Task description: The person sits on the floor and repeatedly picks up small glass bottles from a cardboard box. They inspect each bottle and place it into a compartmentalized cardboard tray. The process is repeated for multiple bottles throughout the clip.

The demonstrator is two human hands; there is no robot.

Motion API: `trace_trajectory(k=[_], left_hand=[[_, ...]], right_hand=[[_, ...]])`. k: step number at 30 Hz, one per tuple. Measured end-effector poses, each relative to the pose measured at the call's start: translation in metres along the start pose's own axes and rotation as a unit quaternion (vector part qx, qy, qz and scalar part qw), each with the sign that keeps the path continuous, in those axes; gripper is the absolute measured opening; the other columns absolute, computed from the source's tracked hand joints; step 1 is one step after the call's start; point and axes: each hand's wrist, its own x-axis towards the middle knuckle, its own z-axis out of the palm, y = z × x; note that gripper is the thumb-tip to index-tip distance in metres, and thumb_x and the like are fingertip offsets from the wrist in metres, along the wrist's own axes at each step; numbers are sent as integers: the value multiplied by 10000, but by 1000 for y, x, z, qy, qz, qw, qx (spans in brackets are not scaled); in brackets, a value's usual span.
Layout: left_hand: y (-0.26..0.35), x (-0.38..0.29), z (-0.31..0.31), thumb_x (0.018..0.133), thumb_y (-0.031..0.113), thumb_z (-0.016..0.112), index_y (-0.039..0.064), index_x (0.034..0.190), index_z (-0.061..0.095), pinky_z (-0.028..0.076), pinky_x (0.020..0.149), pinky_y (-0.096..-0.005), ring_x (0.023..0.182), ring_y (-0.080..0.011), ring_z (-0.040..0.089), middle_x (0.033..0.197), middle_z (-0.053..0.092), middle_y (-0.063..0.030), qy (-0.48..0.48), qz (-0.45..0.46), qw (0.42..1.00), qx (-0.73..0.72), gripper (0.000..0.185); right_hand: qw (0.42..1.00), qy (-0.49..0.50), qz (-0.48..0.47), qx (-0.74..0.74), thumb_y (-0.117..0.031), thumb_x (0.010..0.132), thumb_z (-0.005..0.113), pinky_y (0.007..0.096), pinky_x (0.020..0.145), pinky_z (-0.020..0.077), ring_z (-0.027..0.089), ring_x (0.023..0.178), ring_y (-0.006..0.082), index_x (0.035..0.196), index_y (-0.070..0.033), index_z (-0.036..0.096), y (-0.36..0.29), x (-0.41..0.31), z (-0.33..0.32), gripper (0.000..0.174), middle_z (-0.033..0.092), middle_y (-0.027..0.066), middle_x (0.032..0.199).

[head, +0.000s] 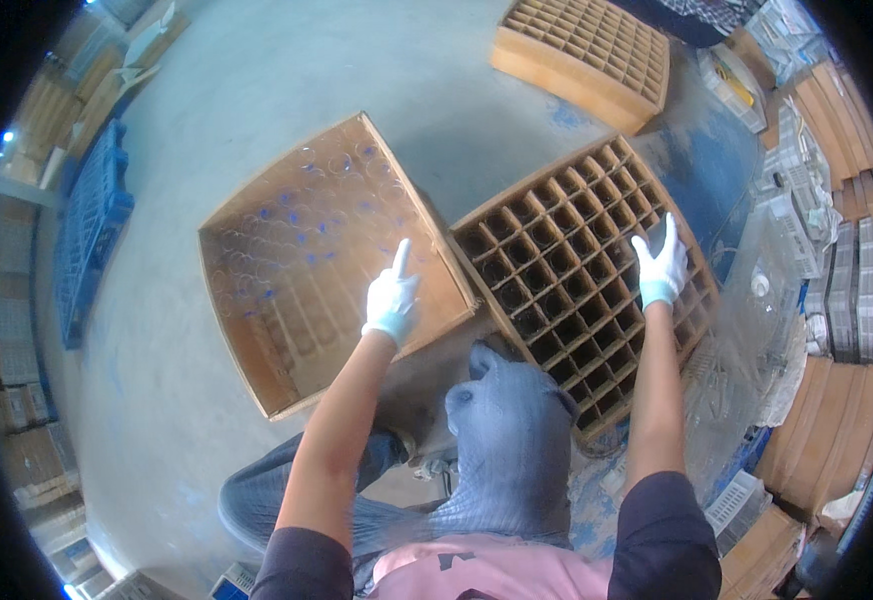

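A large open cardboard box (294, 360) lies before me on the left, holding rows of clear round glassware (286, 225) with blue glints; part of its bottom shows bare. My left hand (393, 300), in a white glove, is over this box's right side with a finger pointing away from me; whether it holds anything is unclear. To the right, a cardboard box with a grid divider (586, 262) stands at an angle, its near corner by my knee. Dark round rims show in many of its cells. My right hand (661, 262), also gloved, is over its right part, thumb and fingers apart.
Another divided cardboard box (571, 67) stands farther off, near a person's dark clothing (676, 19). A blue plastic pallet (95, 232) is at the left. Stacked cartons (826, 435), plastic crates (856, 292) and clear plastic film (744, 352) line the right side.
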Motion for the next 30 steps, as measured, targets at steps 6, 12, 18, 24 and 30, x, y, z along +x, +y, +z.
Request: trace_trajectory(k=[6, 12, 18, 24, 30], left_hand=[[4, 28, 27, 781, 105, 692, 124, 1136, 737, 549, 942, -449, 1138, -346, 641, 1460, 519, -134, -100, -69, 992, -35, 359], [46, -67, -102, 851, 187, 734, 106, 998, 744, 508, 928, -433, 1039, -336, 640, 1100, 689, -103, 200, 17, 965, -167, 168], [107, -198, -246, 870, 238, 756, 88, 1053, 739, 497, 952, -473, 1007, -347, 666, 1054, 711, -119, 283, 189, 913, -224, 237], [98, -247, -231, 802, 245, 878, 27, 1480, 433, 398, 1125, -433, 1366, -277, 484, 1462, 492, -159, 222, 103, 712, -658, 840], [80, -252, -206, 864, 187, 784, 34, 1370, 530, 566, 874, -393, 1075, -273, 689, 1286, 643, -143, 250, -86, 858, -440, 586]], right_hand=[[835, -200, 89, 504, -179, 948, 746, 351, 885, 541, 593, 861, 153, 1560, -139, 441, -72, -79, -9, 686, 636, 25, 1015], [697, -356, -66, 619, 62, 878, 755, 227, 847, 511, 542, 880, 54, 1550, -71, 434, -153, -135, -98, 756, 586, -13, 1057], [627, -364, -423, 544, -125, 764, 917, 335, 1029, 485, 617, 1127, 198, 1572, -33, 370, -254, -181, -207, 981, 618, 74, 1295], [384, -380, -430, 723, -14, 756, 825, 326, 896, 553, 683, 995, 176, 1412, -36, 500, -315, -261, -262, 732, 695, 73, 1042], [578, -321, -252, 706, -60, 846, 814, 305, 778, 583, 672, 931, 133, 1318, -44, 516, -346, -313, -250, 559, 676, 40, 1030]])
